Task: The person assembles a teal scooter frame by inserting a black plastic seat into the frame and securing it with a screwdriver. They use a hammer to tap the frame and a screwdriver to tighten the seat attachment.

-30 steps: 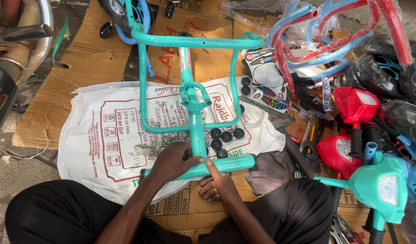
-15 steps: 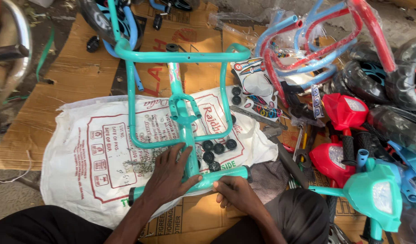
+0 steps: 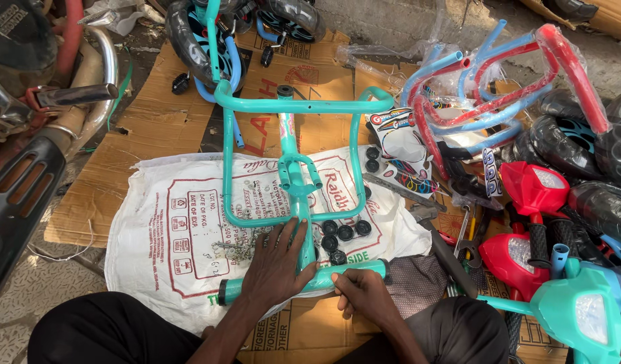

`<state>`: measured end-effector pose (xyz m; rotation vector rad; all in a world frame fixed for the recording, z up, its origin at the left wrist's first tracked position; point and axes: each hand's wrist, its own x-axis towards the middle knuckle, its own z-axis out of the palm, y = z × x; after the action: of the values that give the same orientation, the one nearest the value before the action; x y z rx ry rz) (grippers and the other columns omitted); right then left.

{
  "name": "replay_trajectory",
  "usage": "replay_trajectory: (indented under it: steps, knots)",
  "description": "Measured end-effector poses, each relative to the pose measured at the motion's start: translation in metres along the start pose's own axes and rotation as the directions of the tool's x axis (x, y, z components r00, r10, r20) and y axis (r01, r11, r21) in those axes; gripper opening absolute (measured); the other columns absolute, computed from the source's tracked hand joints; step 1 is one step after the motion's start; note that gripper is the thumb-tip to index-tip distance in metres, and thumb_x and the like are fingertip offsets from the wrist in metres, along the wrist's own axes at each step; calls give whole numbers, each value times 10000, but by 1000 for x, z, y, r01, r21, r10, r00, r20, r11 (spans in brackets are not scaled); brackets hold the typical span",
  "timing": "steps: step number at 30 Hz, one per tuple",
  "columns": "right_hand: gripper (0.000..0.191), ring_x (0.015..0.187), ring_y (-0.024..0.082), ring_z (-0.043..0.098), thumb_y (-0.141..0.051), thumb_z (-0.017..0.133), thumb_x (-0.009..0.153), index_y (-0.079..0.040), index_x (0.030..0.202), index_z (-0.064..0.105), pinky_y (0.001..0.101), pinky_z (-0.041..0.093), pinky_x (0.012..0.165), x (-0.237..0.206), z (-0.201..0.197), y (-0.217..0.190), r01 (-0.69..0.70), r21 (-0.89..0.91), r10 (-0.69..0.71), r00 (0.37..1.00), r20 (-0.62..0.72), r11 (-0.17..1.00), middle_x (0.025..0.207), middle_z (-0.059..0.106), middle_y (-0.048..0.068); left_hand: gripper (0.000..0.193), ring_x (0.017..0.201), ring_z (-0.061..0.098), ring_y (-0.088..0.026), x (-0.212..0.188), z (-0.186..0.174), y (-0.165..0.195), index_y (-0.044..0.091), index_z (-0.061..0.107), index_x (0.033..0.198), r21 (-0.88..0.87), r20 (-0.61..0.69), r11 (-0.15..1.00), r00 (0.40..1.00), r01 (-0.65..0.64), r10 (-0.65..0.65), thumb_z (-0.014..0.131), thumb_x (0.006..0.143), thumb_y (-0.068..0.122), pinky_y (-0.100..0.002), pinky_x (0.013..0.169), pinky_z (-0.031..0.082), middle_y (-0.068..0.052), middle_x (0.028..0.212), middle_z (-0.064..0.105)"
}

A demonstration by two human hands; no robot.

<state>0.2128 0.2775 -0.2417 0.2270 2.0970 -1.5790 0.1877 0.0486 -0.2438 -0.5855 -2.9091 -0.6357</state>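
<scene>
The person sits low over the work, both forearms reaching forward between the knees. The left hand (image 3: 276,266) lies palm down with its fingers spread wide, pressing on the teal tricycle frame (image 3: 293,189) where the central tube meets the near cross tube. The right hand (image 3: 365,295) is curled, fingers narrow and wrapped under and around that same cross tube just right of the joint; whether the thumb closes fully on it cannot be told from this angle.

The frame lies flat on a white woven sack (image 3: 189,236), its far bar resting on the cardboard sheets (image 3: 155,114) beyond. The sack carries red printing: a rounded red border, a boxed block of text at its left, and slanted lettering at its right. The brown cardboard under it shows large red letters between the frame's rails. To the right of the frame lies a sticker sheet (image 3: 401,152), white with red, blue and black shapes.

Beside the left hand, on the sack, sit five small black caps (image 3: 343,232) in a loose cluster, and three or four more near the sticker sheet, though those are partly hidden. A scatter of tiny metal screws (image 3: 239,251) lies just left of the hand; too small to count.

At the right edge stand two red handlebar heads (image 3: 533,189) and one teal handlebar head (image 3: 583,317), with a bundle of red and blue tubes (image 3: 485,81) wrapped in clear plastic behind them.
</scene>
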Motion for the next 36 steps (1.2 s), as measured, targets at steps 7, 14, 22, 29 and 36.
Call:
replay_trajectory:
  steps: [7,14,22,29,36]
  knots:
    - [288,608,99,631,-237,653,999,-18,830,732,281,492,569,28,-31,-115,521,-471,-690,644,-330,712,670,713,50,856,1391,362,-419,0,5,-5,86,241,1569,27,52,999,998,38,-39,501,945,610,-693,1047,291,-180,1604,264]
    - [433,736,330,662,-388,542,1149,-6,1032,710,425,491,664,112,-60,-302,630,-760,-957,287,33,163,811,686,166,848,1408,359,-406,0,3,-6,109,249,1568,18,61,997,995,78,-79,523,929,594,-706,1069,258,-148,1614,268]
    - [685,561,428,618,-532,420,1115,-61,719,719,527,460,523,174,-20,-257,233,-970,-850,521,73,60,623,636,209,851,1424,324,-415,2,8,-10,123,235,1579,-19,62,994,992,109,-108,509,934,605,-715,1070,217,-114,1635,246]
    - [671,512,388,634,-673,550,952,-62,749,741,511,440,506,142,-13,-276,335,-929,-797,599,79,160,529,622,193,869,1415,360,-422,-6,13,-11,142,241,1585,-2,-32,995,995,99,-99,547,915,603,-714,1090,229,-104,1632,285]
    - [308,551,375,606,-396,732,809,-99,735,696,510,440,554,92,1,-277,289,-956,-883,459,100,42,610,633,137,901,1348,417,-489,-7,6,-8,143,246,1578,15,-124,997,990,77,-75,581,893,623,-720,1045,234,-249,1558,368]
